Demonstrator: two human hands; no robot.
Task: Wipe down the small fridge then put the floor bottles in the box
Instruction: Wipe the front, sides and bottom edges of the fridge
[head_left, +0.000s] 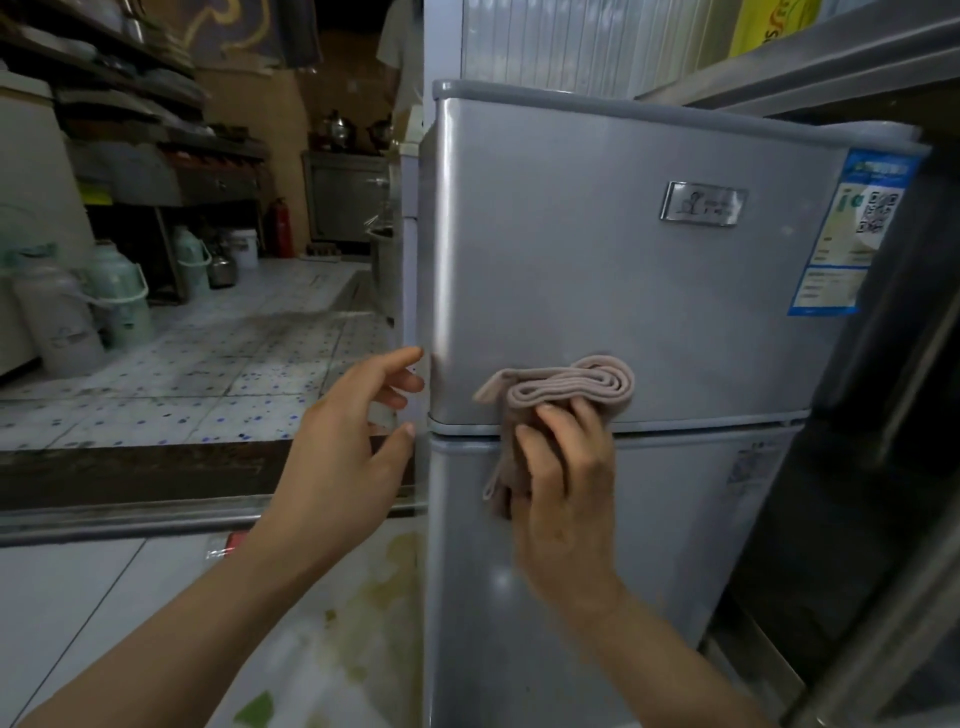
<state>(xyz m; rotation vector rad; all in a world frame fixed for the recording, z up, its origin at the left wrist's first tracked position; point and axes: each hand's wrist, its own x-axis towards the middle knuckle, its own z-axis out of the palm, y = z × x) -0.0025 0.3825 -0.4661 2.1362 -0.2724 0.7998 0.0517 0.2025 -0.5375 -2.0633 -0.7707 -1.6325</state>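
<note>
The small silver fridge (597, 270) stands in front of me, with an upper door and a lower door. My right hand (563, 483) grips a folded pinkish-beige cloth (571, 387) and presses it against the bottom of the upper door, just above the seam between the doors. My left hand (348, 441) hovers at the fridge's left edge with fingers spread and relaxed, fingertips near the door edge, holding nothing. No floor bottles or box are visible that I can name with certainty.
A dark metal cabinet (883, 415) stands close on the fridge's right. Pale thermos flasks (114, 301) stand on the tiled floor at the left, beside shelving. A red fire extinguisher (280, 228) is at the back. A raised dark step (130, 473) crosses the floor.
</note>
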